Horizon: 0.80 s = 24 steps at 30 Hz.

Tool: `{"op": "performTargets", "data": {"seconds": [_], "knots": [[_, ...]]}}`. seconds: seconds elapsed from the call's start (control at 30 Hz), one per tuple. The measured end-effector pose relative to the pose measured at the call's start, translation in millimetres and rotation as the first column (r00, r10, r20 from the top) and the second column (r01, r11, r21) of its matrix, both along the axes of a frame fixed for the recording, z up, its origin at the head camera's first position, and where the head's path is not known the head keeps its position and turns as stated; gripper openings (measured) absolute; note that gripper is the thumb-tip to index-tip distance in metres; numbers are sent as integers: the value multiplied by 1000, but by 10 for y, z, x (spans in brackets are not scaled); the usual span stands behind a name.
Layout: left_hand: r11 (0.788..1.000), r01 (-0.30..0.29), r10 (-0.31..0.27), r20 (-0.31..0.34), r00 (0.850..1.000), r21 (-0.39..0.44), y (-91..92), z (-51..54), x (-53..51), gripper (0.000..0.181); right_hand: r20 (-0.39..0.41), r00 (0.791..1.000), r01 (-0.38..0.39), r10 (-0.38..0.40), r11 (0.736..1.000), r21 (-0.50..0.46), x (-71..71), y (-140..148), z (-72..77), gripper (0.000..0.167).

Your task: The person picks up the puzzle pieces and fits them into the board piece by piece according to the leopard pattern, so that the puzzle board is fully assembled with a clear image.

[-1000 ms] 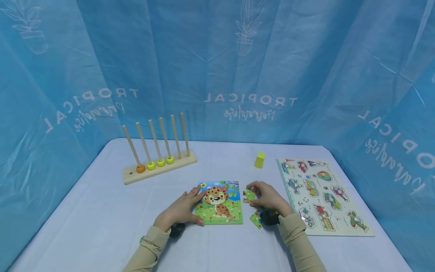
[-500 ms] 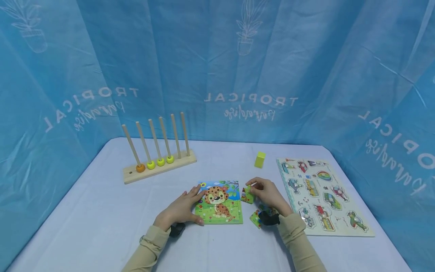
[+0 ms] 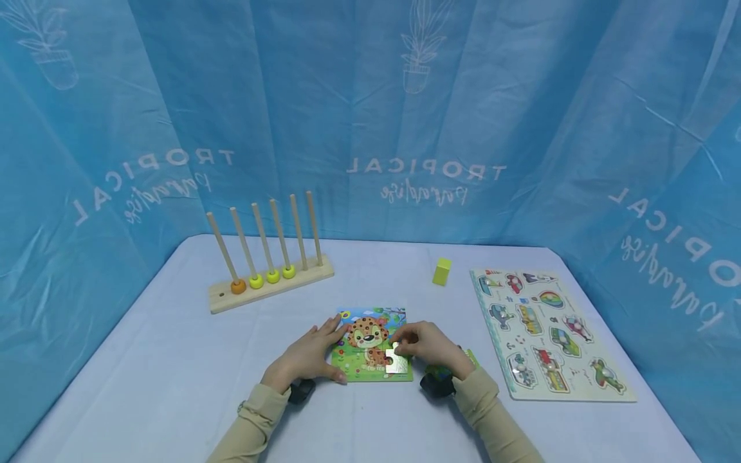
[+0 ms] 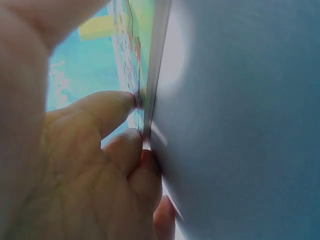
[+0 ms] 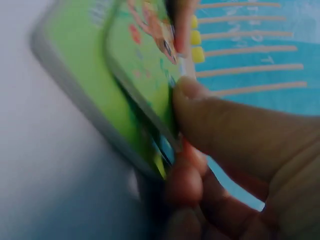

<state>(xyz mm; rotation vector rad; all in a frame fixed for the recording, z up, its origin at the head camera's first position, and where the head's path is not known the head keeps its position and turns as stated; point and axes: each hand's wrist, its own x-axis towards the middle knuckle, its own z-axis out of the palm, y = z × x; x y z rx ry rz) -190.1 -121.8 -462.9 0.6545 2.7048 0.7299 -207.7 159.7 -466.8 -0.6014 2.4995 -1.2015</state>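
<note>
A leopard jigsaw puzzle [image 3: 368,335] lies flat in the middle of the white table. My left hand [image 3: 311,355] rests along its left side, fingers spread on the border and thumb near the lower left corner. In the left wrist view, those fingers touch the puzzle's edge [image 4: 158,50]. Over the lower right corner, my right hand [image 3: 431,345] pinches a puzzle piece [image 3: 396,361] that shines with glare. The right wrist view shows the held piece [image 5: 142,65], green with flowers, tilted just above the puzzle, between thumb and fingers. More green pieces [image 3: 471,355] lie partly hidden beneath the right wrist.
A wooden bead rack [image 3: 272,285] with upright pegs, one orange bead and several yellow beads stands at the back left. A yellow block [image 3: 442,272] stands behind the puzzle. On the right lies a vehicle peg puzzle [image 3: 550,334]. Blue curtains [image 3: 370,116] surround the table.
My right hand has picked up the piece from beside the puzzle's right edge, tilted it and brought it left over the lower right corner. My left hand has stayed in place.
</note>
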Motion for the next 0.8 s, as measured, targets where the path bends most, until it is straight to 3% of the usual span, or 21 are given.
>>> {"op": "performTargets", "data": {"seconds": [0.17, 0.4, 0.6, 0.8], "knots": [[1000, 0, 0, 7, 1000, -1, -5, 13, 1, 102, -12, 999, 38, -38, 999, 20, 34, -82, -33, 14], [1000, -1, 1, -2, 1000, -10, -16, 13, -12, 101, -68, 997, 34, -30, 998, 46, 46, -105, -37, 13], [1000, 6, -6, 9, 1000, 13, 5, 26, 10, 102, -30, 999, 17, -17, 1000, -5, 9, 15, -42, 16], [1000, 6, -6, 7, 1000, 15, 6, 25, 17, 102, -23, 992, 120, -121, 992, -28, -50, 307, -12, 22]]}}
